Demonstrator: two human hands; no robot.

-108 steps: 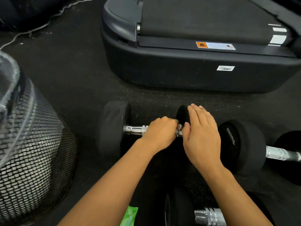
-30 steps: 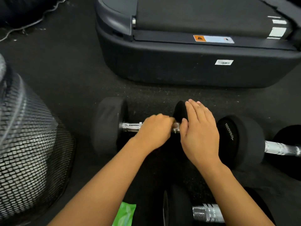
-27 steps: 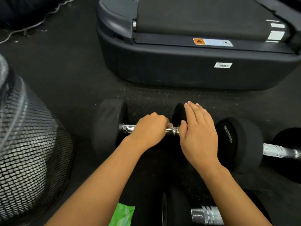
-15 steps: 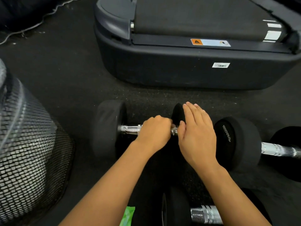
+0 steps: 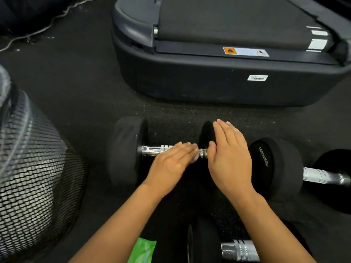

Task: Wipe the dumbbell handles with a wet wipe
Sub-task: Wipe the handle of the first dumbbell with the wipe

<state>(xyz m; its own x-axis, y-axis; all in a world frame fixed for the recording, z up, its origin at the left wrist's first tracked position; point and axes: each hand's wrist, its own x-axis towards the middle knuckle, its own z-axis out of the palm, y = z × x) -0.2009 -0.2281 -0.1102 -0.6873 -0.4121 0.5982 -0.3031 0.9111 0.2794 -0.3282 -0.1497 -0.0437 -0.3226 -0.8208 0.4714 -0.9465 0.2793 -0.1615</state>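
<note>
A black dumbbell lies across the dark floor, its chrome handle (image 5: 155, 150) bare on the left half. My left hand (image 5: 171, 164) lies over the right half of the handle, fingers stretched along it, pinching a white wet wipe (image 5: 196, 158) that peeks out under the fingertips. My right hand (image 5: 228, 158) rests flat, fingers straight, on the dumbbell's right weight head (image 5: 206, 133), most of which it hides. The left weight head (image 5: 125, 152) is in full view.
A second dumbbell (image 5: 275, 164) lies just to the right and a third dumbbell (image 5: 239, 250) is near the bottom edge. A green wipe pack (image 5: 142, 251) sits below my left arm. A black mesh bin (image 5: 34, 177) stands left; a treadmill base (image 5: 209, 82) is behind.
My left hand has gone from a fist curled round the handle to flatter, stretched fingers, and a bit of white wipe now shows at its fingertips. The right hand stays on the weight head.
</note>
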